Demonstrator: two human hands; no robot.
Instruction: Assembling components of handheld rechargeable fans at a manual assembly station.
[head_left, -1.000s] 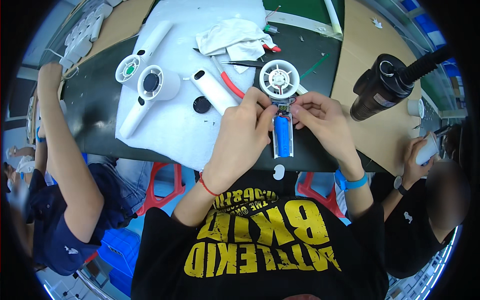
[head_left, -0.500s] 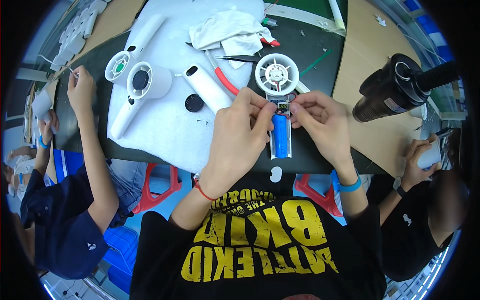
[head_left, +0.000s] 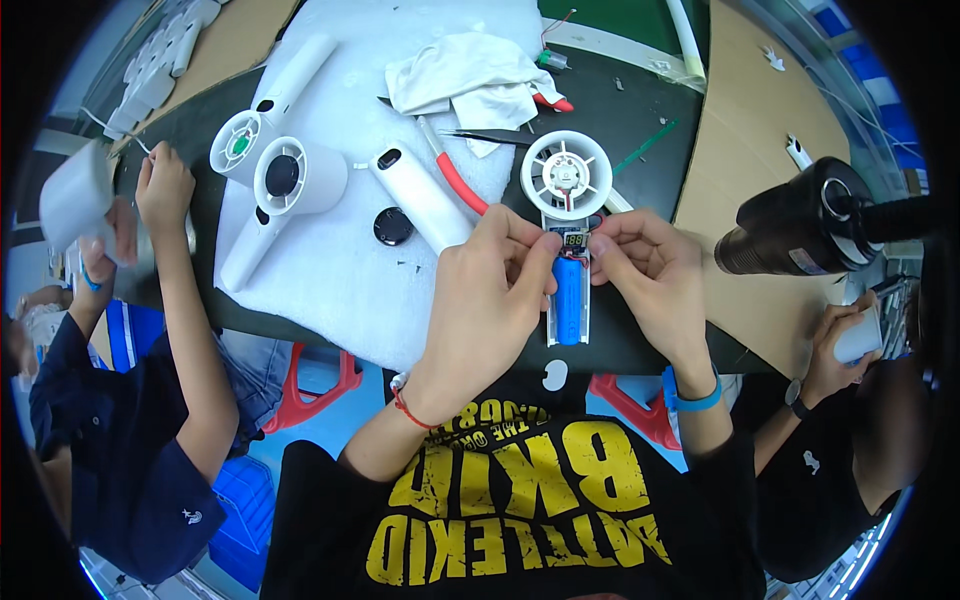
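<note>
An opened white handheld fan (head_left: 567, 177) lies before me with its round head pointing away. In its handle are a blue cylindrical battery (head_left: 568, 300) and a small circuit board (head_left: 574, 240) with a digit display. My left hand (head_left: 495, 280) pinches the board's left edge between thumb and forefinger. From the other side, my right hand (head_left: 650, 275) is closed with thumb and forefinger at the board's right edge, beside thin red and dark wires. The fingertips partly hide the board's edges.
White foam sheet (head_left: 330, 300) carries more fan bodies (head_left: 300, 175), a white handle shell (head_left: 420, 195), a black round cap (head_left: 393, 226), red-handled pliers (head_left: 460, 180), black tweezers (head_left: 485, 136) and a white cloth (head_left: 465, 75). A black electric screwdriver (head_left: 800, 225) hangs at right. Co-workers sit on both sides.
The whole view has shifted, so the table sits slightly lower in it. My hands stay at the circuit board. The left co-worker's hand has raised a white part.
</note>
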